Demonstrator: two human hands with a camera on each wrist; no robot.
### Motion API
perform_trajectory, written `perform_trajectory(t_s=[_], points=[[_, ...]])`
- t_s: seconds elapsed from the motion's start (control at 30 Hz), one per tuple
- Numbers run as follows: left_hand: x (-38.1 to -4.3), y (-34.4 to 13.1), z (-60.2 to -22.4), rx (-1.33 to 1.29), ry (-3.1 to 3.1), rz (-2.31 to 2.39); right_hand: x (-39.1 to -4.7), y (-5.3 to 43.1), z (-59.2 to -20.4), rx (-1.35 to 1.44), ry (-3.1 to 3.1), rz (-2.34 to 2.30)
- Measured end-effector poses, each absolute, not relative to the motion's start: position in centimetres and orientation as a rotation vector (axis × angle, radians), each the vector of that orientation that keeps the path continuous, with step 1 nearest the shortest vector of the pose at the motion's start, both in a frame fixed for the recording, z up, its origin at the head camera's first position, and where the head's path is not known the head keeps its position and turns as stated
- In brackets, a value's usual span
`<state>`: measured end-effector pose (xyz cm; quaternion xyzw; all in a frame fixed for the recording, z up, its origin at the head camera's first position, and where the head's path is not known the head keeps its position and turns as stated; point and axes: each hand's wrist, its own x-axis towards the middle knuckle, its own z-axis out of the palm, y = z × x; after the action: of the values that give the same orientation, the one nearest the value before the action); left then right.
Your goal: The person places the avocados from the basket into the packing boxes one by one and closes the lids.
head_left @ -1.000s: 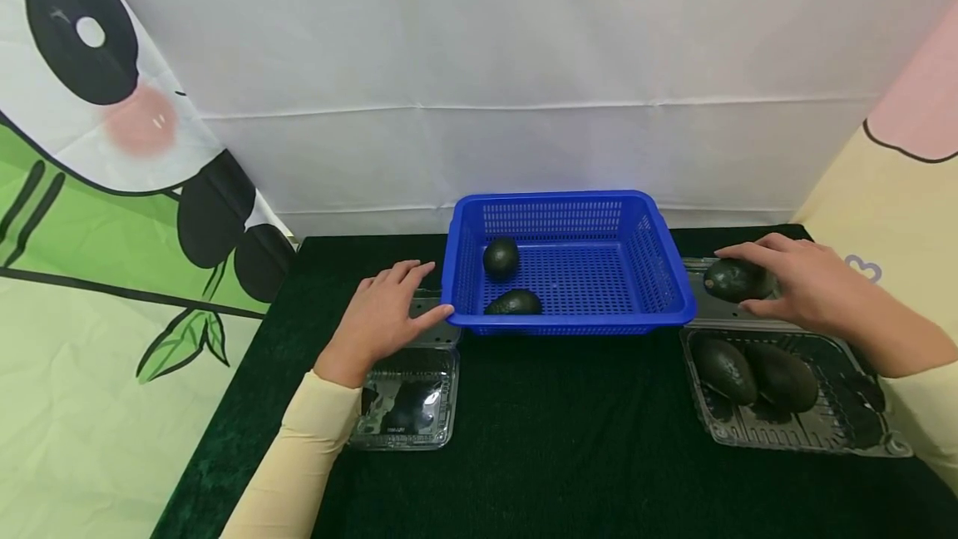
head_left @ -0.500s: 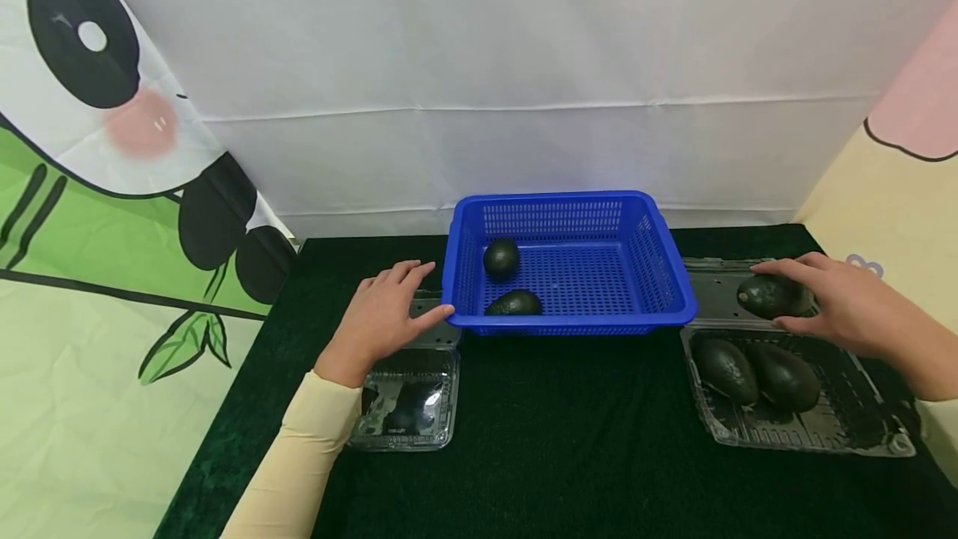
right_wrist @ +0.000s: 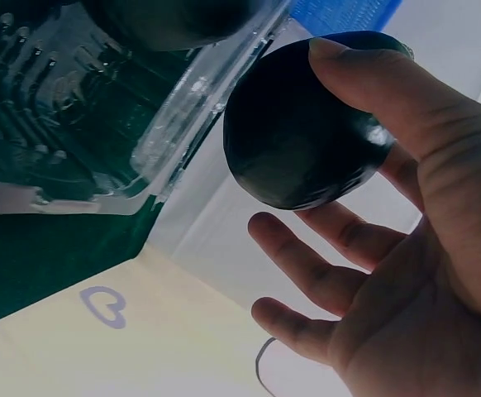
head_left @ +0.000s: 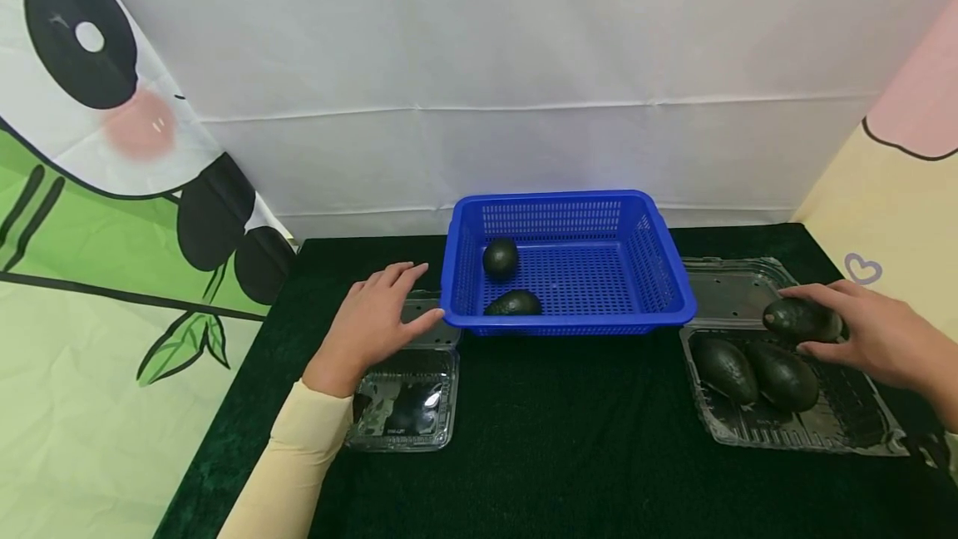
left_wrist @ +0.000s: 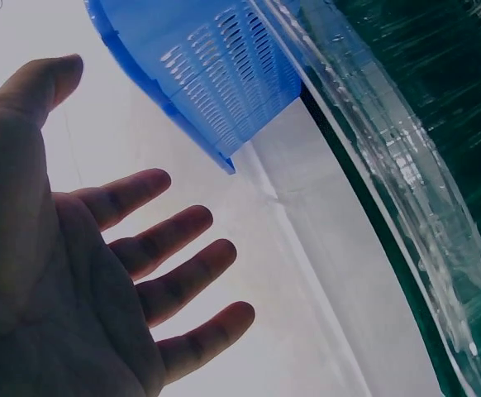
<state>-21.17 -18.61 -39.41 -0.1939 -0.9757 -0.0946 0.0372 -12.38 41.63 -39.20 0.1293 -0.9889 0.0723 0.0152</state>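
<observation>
Carried rightward and nearer the person since the earlier frames, the avocado (head_left: 802, 320) is now held at the rear right of the right box (head_left: 841, 414), where a second ago it is seen in front of the lid (head_left: 722, 289). It is pinched between the thumb and the foremost fingers of the right hand (head_left: 876, 335); the ring and little fingers are left curved and clear of it. By this shift the fruit is judged to be brought away from the basket (head_left: 572, 325) and into line with the box; release is not yet made, and contact with the box cannot be told. Beside it, the left avocado (head_left: 724, 370) and right avocado (head_left: 782, 377) are laid together in the box.

Only slightly displaced leftward, the left hand (head_left: 367, 323) is held with fingers spread apart and nothing grasped, its thumb tip just beside the basket rim. Inside the basket, the rear avocado (head_left: 501, 259) and front avocado (head_left: 513, 303) are contained.

Farther out, a small marking near the front of the left box (head_left: 427, 444) is too small to be read. On the yellow panel (head_left: 906, 223) a heart (head_left: 863, 269) is printed; no brand or lettering can be read.
</observation>
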Motion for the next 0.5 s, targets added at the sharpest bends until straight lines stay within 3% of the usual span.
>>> perform_trajectory(t_s=[0.5], points=[[-20.3,-18.8,-39.3,-0.587,-3.008,-0.267,-10.4,42.4,-40.3,0.346,-3.076,0.196]])
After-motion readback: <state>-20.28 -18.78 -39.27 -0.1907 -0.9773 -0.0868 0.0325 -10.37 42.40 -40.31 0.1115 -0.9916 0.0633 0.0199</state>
